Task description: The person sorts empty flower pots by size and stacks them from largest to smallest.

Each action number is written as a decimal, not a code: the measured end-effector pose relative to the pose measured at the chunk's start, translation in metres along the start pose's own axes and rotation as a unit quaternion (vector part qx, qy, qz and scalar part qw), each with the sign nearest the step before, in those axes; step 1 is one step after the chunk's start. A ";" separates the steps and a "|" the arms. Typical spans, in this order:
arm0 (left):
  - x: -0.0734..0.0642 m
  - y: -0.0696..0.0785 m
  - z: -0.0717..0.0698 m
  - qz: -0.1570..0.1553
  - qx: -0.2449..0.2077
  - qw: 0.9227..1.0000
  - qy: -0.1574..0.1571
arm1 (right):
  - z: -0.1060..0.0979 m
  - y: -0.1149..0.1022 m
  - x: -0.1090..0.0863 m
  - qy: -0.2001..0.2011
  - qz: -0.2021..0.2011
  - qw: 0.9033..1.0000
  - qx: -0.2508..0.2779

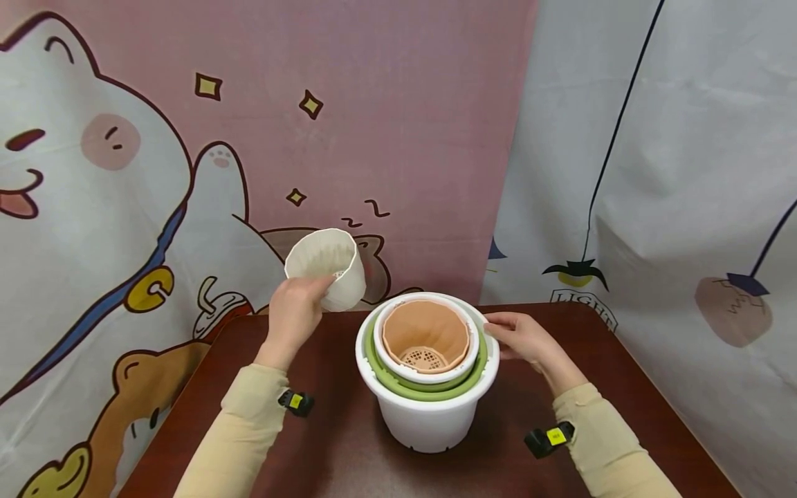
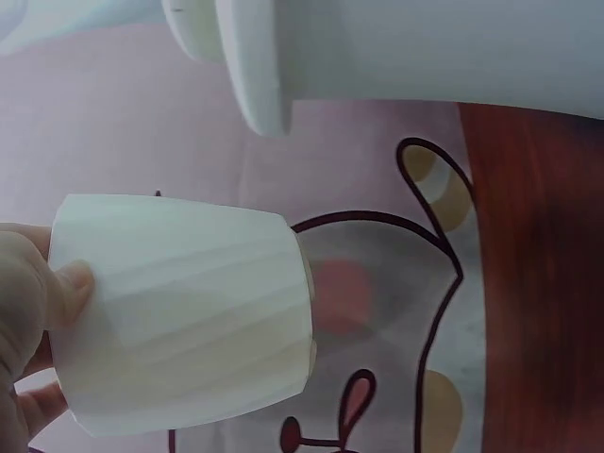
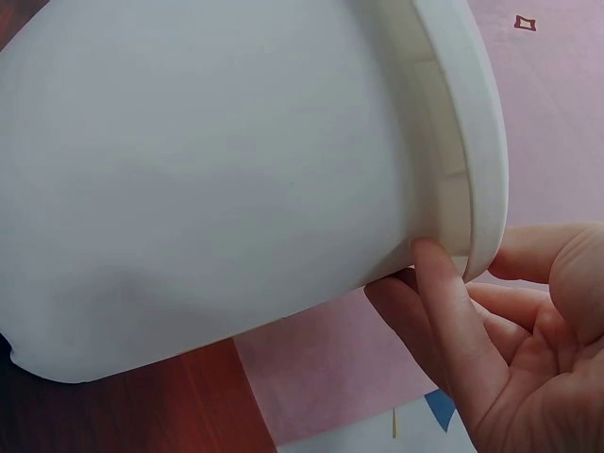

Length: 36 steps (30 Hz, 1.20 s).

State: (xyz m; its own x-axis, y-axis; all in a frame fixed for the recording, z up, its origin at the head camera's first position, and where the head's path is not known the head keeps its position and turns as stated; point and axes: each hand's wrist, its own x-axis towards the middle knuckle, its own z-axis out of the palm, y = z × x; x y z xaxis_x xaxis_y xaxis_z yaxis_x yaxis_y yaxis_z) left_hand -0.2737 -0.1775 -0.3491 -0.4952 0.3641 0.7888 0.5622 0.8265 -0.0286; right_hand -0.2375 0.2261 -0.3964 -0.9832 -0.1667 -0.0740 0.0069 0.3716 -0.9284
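Observation:
My left hand [image 1: 295, 315] pinches the rim of a small white flower pot [image 1: 345, 287], lifted up and left of a nested stack; in the left wrist view the thumb presses on the outside of this pot [image 2: 184, 311]. The stack stands on the table: a large white flower pot [image 1: 426, 422] outermost, then a green pot [image 1: 423, 394], a white pot [image 1: 381, 346] and an orange pot [image 1: 426, 325] with a perforated bottom. My right hand [image 1: 523, 335] grips the large pot's rim on its right side, with fingers curled over and under the rim [image 3: 486, 170].
A dark red-brown table [image 1: 336, 429] bears the stack. Behind it hangs a pink cloth [image 1: 405, 104] with cartoon animals, and a white cloth [image 1: 672, 138] with printed lamps covers the right side. Each wrist wears a small black camera.

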 end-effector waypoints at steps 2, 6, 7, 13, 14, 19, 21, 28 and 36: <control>0.002 0.001 -0.003 0.005 -0.002 1.000 0.005 | 0.000 0.000 -0.001 0.000 0.000 1.000 -0.001; 0.006 0.003 -0.007 0.013 -0.003 1.000 0.016 | 0.001 0.000 -0.001 0.001 0.000 1.000 -0.001; 0.006 0.004 -0.008 0.014 -0.004 1.000 0.018 | 0.000 0.000 -0.001 0.001 0.000 1.000 -0.001; 0.008 0.010 -0.012 0.022 -0.005 0.999 0.031 | 0.000 -0.001 -0.001 0.001 0.000 1.000 0.001; 0.009 0.011 -0.013 0.023 -0.005 0.999 0.031 | 0.000 -0.001 -0.001 0.002 0.001 1.000 0.003; 0.012 0.015 -0.016 0.029 -0.006 0.999 0.031 | -0.001 -0.002 -0.001 0.002 -0.001 1.000 0.002; 0.012 0.016 -0.017 0.031 -0.007 0.999 0.035 | -0.001 -0.002 -0.001 0.001 -0.003 1.000 0.001; 0.016 0.023 -0.021 0.054 -0.025 0.997 0.057 | 0.001 -0.001 -0.001 0.004 -0.001 1.000 -0.003; 0.021 0.036 -0.030 0.085 -0.049 0.994 0.056 | 0.001 -0.001 -0.001 0.004 0.000 1.000 -0.003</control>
State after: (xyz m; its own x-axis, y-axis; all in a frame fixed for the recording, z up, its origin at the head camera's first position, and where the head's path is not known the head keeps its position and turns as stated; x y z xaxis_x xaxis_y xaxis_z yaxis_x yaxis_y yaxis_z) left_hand -0.2441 -0.1531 -0.3154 -0.3135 0.4412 0.8409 0.6966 0.7086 -0.1122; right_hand -0.2361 0.2253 -0.3962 -0.9847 -0.1588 -0.0712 0.0062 0.3767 -0.9263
